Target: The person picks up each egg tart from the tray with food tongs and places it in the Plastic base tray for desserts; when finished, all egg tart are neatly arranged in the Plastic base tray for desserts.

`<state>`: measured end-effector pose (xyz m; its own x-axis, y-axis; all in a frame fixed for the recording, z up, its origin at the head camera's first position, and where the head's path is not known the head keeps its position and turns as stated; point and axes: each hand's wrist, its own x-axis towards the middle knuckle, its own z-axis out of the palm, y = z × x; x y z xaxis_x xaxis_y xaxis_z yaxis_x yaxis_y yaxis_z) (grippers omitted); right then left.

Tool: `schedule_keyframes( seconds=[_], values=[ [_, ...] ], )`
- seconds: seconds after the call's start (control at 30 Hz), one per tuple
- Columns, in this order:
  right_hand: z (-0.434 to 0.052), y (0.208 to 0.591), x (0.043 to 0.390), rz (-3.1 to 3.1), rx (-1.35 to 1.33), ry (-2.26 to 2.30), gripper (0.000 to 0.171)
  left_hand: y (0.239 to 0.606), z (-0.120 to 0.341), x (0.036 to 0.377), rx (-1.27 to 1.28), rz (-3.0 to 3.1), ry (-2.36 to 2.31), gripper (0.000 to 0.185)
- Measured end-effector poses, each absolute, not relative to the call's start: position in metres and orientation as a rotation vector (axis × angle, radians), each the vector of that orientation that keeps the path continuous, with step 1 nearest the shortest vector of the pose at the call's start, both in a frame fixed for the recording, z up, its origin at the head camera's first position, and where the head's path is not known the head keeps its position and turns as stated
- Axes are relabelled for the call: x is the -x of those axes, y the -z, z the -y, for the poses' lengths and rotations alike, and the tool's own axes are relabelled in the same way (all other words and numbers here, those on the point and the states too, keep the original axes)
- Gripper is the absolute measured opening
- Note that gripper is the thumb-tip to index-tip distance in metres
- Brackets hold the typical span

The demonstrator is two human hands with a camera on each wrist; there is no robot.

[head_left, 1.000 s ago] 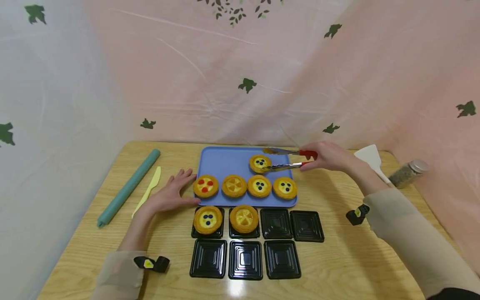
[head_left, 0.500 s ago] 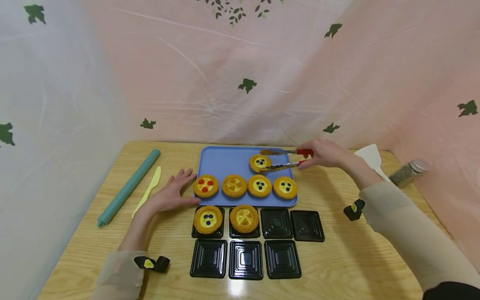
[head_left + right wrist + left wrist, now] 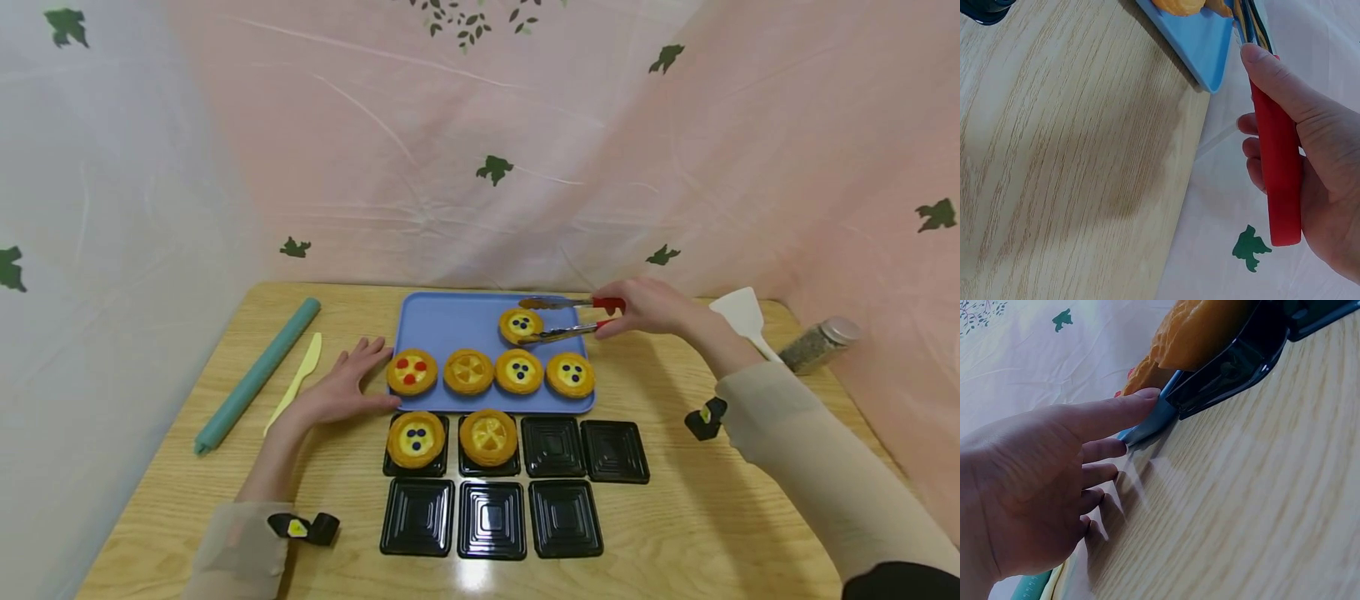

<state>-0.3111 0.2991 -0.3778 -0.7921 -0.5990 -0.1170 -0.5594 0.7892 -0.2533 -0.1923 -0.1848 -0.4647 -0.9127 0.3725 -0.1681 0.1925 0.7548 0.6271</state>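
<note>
Right hand (image 3: pixel 648 308) is gripping the tongs (image 3: pixel 558 335), fingers clamped round the red handles; tong arms are standing apart, one behind a blue-dotted tart (image 3: pixel 521 325), one along its front. That tart is sitting toward the blue tray (image 3: pixel 442 321)'s back right corner. Left hand (image 3: pixel 347 385) is resting at the tray's left edge, fingers spread apart. Four more tarts (image 3: pixel 468 372) are lining its front edge; black trays (image 3: pixel 511 470) are lying just in front.
</note>
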Motion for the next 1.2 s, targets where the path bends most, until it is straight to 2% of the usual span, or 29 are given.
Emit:
schedule_keyframes(
  seconds=[0.37,1.2],
  values=[
    [-0.299,0.382,0.318,-2.790,0.906,0.252,0.062,0.465,0.182,0.193,-0.424,-2.679,-0.910,0.094],
    [-0.300,0.388,0.331,-2.790,0.913,0.216,0.062,0.470,0.179,0.199,-0.419,-2.701,-0.905,0.094]
  ],
)
